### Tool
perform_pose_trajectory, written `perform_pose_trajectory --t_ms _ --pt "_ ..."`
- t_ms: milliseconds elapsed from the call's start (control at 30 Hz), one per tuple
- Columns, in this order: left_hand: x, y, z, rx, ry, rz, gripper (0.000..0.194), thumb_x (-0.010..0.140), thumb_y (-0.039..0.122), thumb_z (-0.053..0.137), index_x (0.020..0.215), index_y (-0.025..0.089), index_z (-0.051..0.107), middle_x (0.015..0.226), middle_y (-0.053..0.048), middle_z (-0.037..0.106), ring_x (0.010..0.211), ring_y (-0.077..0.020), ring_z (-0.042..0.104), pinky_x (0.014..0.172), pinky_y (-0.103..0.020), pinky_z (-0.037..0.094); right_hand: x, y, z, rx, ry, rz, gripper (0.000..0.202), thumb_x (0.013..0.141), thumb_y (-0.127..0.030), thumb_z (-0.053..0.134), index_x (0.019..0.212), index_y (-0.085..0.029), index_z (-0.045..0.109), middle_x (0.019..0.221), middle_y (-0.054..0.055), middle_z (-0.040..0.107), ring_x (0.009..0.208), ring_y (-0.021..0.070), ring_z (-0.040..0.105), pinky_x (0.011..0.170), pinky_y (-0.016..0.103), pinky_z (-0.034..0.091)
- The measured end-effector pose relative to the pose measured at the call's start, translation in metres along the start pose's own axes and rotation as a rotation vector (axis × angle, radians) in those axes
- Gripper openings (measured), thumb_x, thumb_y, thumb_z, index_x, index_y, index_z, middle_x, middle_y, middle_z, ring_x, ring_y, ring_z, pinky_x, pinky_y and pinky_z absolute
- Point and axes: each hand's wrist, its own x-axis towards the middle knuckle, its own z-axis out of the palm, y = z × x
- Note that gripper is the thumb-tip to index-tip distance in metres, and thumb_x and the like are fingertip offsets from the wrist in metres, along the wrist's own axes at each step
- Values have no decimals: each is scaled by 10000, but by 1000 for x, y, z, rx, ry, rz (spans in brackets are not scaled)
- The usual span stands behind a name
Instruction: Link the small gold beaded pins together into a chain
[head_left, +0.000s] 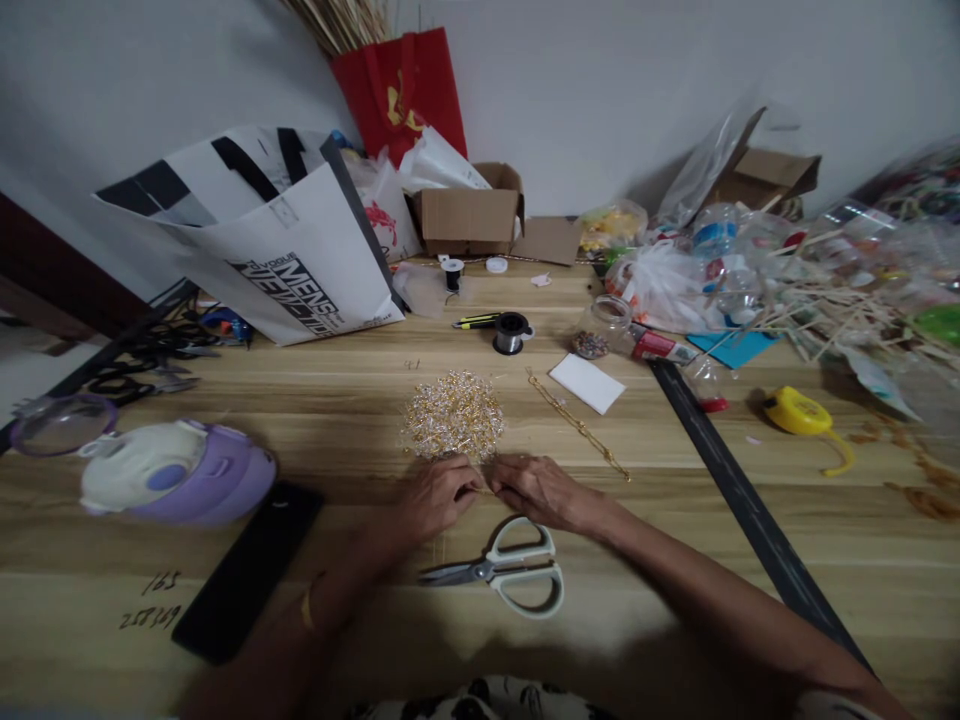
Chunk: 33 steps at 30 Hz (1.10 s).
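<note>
My left hand (444,492) and my right hand (534,488) meet at the middle of the table, fingers pinched. Between their fingertips a thin gold-coloured strand (486,490) shows, too small to make out fully. Just beyond them lies a pile of small gold and clear beaded pieces (454,414). White-handled scissors (491,570) rest on the wood on my side of the hands, blades pointing left. A gold chain (579,426) is stretched out beyond my right hand, beside a white card (587,383).
Wire spools (511,333) and a bead jar (602,327) stand farther back. On the left are a black phone (249,570), a purple bottle (180,472) and a large paper bag (277,250). A yellow tape measure (798,410) and piled plastic bags and sticks occupy the right.
</note>
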Motion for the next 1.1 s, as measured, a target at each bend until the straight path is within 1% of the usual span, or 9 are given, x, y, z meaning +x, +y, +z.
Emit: perform_pose_trajectory --t_ms 200,333,533,667,800,933,1100 --pt "-1 1 -2 32 -13 2 146 841 153 517 805 162 659 836 -39 625 813 -149 569 749 -250 422 -1 -2 -4 -35 -62 38 90 889 -132 438 872 -175 515 872 53 589 788 155 535 656 238 350" --pt "-2 0 0 62 -18 3 145 850 178 516 817 160 657 845 -40 619 816 -149 568 750 -251 422 -3 -2 -10 -12 -92 56 96 899 -140 422 870 -177 506 875 53 585 812 155 531 667 234 350" --pt "-1 -1 1 89 -9 20 168 862 192 498 798 160 650 830 -38 614 793 -145 563 729 -246 419 -5 4 -12 10 -70 35 84 871 -118 455 852 -178 511 835 35 568 745 141 509 636 230 331" --pt "-1 0 0 72 -7 6 168 859 186 495 790 164 647 824 -33 607 788 -139 559 721 -239 417 -7 6 -10 21 -52 27 92 857 -101 468 873 -178 515 851 30 572 759 140 519 634 227 332" --pt "-1 0 -1 71 -34 5 163 857 194 498 806 163 650 844 -41 616 818 -151 561 751 -254 419 -6 1 -8 0 -47 40 76 849 -117 493 890 -176 516 882 38 578 805 153 532 654 233 345" --pt "-1 -1 0 61 -36 28 165 856 171 489 821 166 650 870 -42 630 848 -154 563 790 -262 419 -4 -6 -6 -45 -44 73 48 864 -146 499 895 -177 519 903 45 584 797 152 538 643 235 344" --pt "-1 -1 -3 93 -59 30 143 837 150 508 832 159 651 851 -43 626 834 -155 566 763 -255 418 -3 -7 -2 -115 -34 86 77 899 -152 442 891 -177 514 883 43 592 765 147 543 614 235 333"
